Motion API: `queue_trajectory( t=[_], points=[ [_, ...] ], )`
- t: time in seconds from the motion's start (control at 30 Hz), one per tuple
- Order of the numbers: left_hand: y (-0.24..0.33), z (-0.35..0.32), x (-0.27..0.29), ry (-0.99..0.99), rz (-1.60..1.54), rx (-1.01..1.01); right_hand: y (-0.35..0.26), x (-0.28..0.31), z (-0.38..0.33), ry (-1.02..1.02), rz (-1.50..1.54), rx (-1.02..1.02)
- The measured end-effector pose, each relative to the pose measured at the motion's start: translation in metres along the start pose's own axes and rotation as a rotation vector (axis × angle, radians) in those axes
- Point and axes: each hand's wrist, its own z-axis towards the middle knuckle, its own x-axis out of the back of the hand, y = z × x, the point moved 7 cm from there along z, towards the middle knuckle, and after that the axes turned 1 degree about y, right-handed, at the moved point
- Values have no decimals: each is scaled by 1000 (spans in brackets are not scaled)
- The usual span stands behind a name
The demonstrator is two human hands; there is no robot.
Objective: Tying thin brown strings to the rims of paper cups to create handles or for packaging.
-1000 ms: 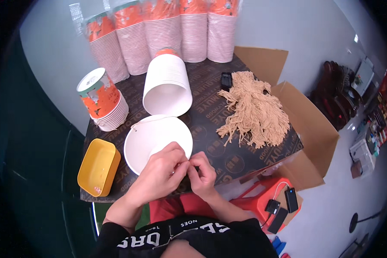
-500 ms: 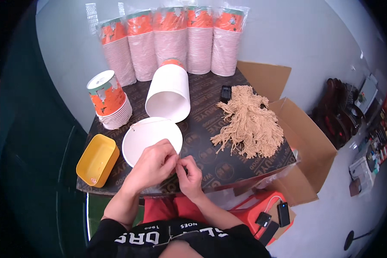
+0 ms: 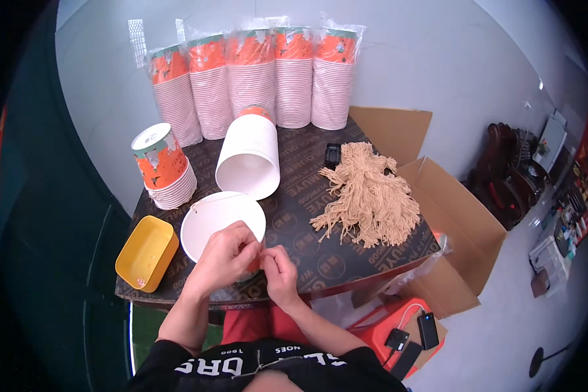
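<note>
Pinched closed, the left hand (image 3: 222, 258) and right hand (image 3: 281, 273) meet at the right rim of a white-lined paper bucket (image 3: 208, 223); whatever lies between the fingertips is too small to tell. The bucket sits near the front edge of the dark printed table (image 3: 307, 225), mouth upward, with a thin cord (image 3: 194, 208) at its upper-left rim. Just behind, a nested bucket stack (image 3: 249, 153) lies sideways, leaving little room there. To the left, a yellow plastic tub (image 3: 144, 251) stands close to the front-left corner. Rightward, bare tabletop separates the right hand from a heap of beige cords (image 3: 375, 199) near the right edge, beyond which an open cardboard box (image 3: 454, 209) stands. Plastic-wrapped bucket stacks (image 3: 249, 88) line the back edge.
</note>
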Motion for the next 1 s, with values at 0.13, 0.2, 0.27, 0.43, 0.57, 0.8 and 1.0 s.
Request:
queue_trajectory(
  t=[0.13, 0.2, 0.27, 0.43, 0.57, 0.8, 1.0],
  points=[
    [-2, 3, -1, -29, 1, 25, 2, 5, -5, 108, 242, -57],
    [-2, 3, 0, -26, 8, 8, 7, 7, -6, 121, 249, -57],
    [-2, 3, -1, -29, 14, -7, 13, 5, -6, 99, 204, -164],
    [-5, 0, 1, -1, 12, 52, -8, 3, 4, 49, -90, 19],
    [0, -1, 3, -2, 3, 66, -21, 5, 7, 61, -162, 153],
    [0, -6, 2, -16, -24, 21, -14, 8, 3, 79, -116, 124],
    [5, -5, 2, -25, 1, -31, 0, 6, 0, 70, -10, -37]
  ],
)
